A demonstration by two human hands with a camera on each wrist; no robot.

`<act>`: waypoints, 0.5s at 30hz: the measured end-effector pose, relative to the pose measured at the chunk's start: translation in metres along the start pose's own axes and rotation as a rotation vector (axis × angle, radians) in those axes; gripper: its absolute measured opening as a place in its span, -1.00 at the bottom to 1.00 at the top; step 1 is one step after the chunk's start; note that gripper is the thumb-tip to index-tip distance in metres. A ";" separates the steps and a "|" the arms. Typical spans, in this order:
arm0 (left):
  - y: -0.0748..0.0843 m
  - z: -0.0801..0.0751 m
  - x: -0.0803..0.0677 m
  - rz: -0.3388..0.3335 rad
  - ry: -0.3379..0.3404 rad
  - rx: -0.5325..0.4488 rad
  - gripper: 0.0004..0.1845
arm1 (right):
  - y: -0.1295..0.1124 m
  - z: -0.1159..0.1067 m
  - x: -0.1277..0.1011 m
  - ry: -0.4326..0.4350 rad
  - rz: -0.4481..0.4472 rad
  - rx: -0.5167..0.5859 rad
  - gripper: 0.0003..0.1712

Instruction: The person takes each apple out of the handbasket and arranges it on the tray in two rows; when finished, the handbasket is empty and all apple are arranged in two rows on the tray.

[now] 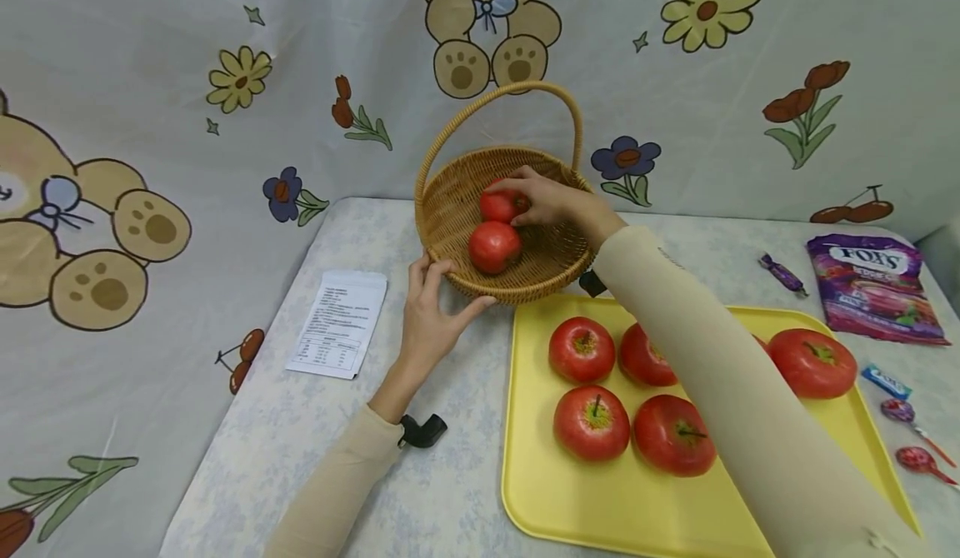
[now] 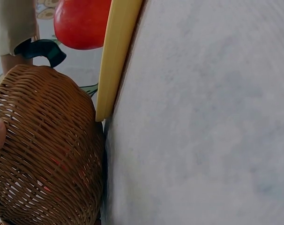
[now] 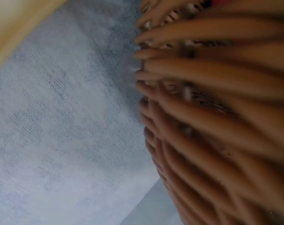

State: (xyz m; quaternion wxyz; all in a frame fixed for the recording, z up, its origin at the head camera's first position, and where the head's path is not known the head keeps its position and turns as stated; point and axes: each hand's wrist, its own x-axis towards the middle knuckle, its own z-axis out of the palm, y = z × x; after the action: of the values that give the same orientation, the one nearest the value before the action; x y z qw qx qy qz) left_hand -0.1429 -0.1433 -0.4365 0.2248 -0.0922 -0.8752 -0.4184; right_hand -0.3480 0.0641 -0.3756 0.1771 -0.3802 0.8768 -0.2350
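Note:
A wicker basket [image 1: 450,216] with a tall arched handle stands at the back of the table, its mouth tipped toward me. Inside it lie two red apples; the front apple [image 1: 494,247] rests free. My right hand [image 1: 546,198] reaches over the rim and its curled fingers hold the rear apple [image 1: 497,206]. With its fingers over the near left rim and its thumb along the outer wall, my left hand [image 1: 433,312] grips the basket. In the left wrist view, the woven side [image 2: 48,140] of the basket shows the thumb at its edge. The right wrist view has only blurred weave [image 3: 217,103] and tablecloth.
A yellow tray [image 1: 555,508] with several red apples [image 1: 582,350] sits in front of the basket, partly under my right sleeve. A white printed packet [image 1: 339,325] lies at left. A purple candy bag [image 1: 877,287], wrapped sweets and lollipops [image 1: 915,460] lie at right.

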 end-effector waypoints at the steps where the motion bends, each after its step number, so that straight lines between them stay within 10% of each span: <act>1: 0.000 0.000 0.000 0.001 0.001 0.001 -0.33 | -0.001 0.000 0.000 -0.006 0.002 0.000 -0.25; 15: 0.001 0.000 -0.001 -0.010 -0.004 0.011 -0.35 | -0.001 0.006 0.007 0.022 0.024 -0.038 -0.23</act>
State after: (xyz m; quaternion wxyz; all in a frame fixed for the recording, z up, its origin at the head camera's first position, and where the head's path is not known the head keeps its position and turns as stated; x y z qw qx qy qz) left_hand -0.1420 -0.1425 -0.4366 0.2215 -0.0875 -0.8784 -0.4143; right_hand -0.3489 0.0567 -0.3807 0.1627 -0.3705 0.8875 -0.2204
